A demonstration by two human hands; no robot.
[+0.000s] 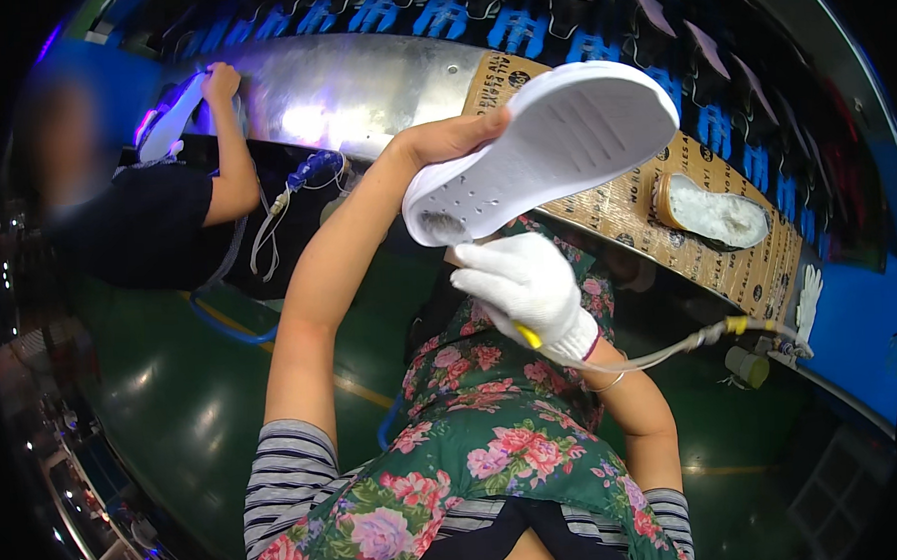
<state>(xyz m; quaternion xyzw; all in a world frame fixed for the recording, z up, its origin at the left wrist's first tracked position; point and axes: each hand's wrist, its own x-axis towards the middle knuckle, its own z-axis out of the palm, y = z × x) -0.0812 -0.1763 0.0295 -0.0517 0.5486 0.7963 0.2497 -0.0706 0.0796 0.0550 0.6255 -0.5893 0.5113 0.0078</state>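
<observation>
Nearest my camera, I had the flowered apron [408, 492], with the forearms rising past it. The right hand [523, 277], in a white glove, had its fingers curled together just below the sole's heel; a clear tube [667, 351] ran from it past the wrist, but I could not tell what the fingers grasped. The left hand [452, 140], bare, grasped the white sole [582, 129] by its far edge around mid-length, thumb over the rim. I saw the sole up in the air, in front of the worktop [390, 97] and partly across its cardboard [616, 213]. Its long axis slanted, heel low on my left, toe pointing up to the right; the face toward me showed grooves at the toe, small pits and a dark bristly patch at the heel. Beyond, a tan-edged sole [721, 216] lay near the cardboard's right end, roughly lengthwise along the worktop. At the worktop's left end, a co-worker [156, 218] held a pale sole [176, 122]. Farthest, blue clamps [442, 18] lined the worktop's far edge.
</observation>
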